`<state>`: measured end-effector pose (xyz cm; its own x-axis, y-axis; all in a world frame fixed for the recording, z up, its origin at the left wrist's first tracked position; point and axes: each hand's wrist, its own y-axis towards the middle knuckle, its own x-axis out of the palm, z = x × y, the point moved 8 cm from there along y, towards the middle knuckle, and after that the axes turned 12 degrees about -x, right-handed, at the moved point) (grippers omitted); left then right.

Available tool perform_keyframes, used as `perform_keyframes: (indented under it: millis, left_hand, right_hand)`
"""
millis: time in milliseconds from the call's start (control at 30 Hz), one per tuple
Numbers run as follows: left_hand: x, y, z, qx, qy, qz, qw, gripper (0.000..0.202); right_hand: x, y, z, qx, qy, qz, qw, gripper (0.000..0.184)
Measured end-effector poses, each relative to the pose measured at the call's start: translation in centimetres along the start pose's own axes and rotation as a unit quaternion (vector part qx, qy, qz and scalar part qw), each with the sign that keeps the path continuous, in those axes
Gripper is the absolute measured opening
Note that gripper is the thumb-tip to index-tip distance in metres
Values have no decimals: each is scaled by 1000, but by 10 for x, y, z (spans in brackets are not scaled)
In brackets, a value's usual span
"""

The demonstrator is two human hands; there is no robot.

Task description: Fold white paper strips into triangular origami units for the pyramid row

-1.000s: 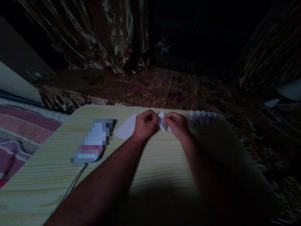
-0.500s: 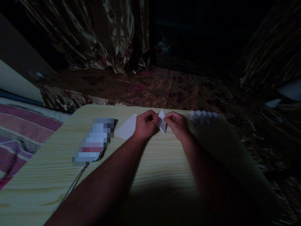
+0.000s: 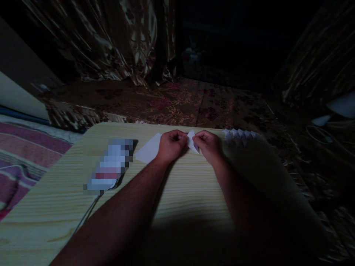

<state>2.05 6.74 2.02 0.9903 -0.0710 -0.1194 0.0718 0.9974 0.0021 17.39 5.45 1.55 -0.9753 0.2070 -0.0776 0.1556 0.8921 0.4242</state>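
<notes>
Between my hands is a small piece of folded white paper (image 3: pixel 193 142), pointed at its top and at its lower right. My left hand (image 3: pixel 172 146) pinches its left edge between thumb and fingers. On the other side, my right hand (image 3: pixel 207 145) grips the right edge in a pinch. A flat sheet of white paper (image 3: pixel 149 149) lies on the table just left of my left hand, partly hidden by it. To the right of my right hand stand several small folded white paper pieces (image 3: pixel 240 136) in two rows.
All this is on a pale wood-grain table (image 3: pixel 191 192). A blurred-out device (image 3: pixel 109 166) with a white cable (image 3: pixel 85 216) lies at the left. Beyond the far edge is a ledge with patterned cloth (image 3: pixel 172 101) below curtains (image 3: pixel 133 40). Striped bedding (image 3: pixel 24 147) is at left.
The folded paper has turned a little, its lower point swinging to the right. Both hands keep their pinch on it and have barely moved.
</notes>
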Motion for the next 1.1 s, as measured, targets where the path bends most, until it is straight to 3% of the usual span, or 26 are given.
perform_keyframes:
  millis: [267, 867, 1100]
  left_hand:
    - [2, 2, -4, -18, -32, -20, 999, 22]
    - [3, 1, -3, -17, -50, -26, 998, 22]
    - [2, 2, -4, -23, -64, -30, 997, 22]
  right_hand:
    - [5, 0, 3, -2, 45, -12, 999, 13]
    - [7, -3, -4, -24, -61, -54, 996, 17]
    - [9, -3, -9, -28, -48, -74, 996, 17]
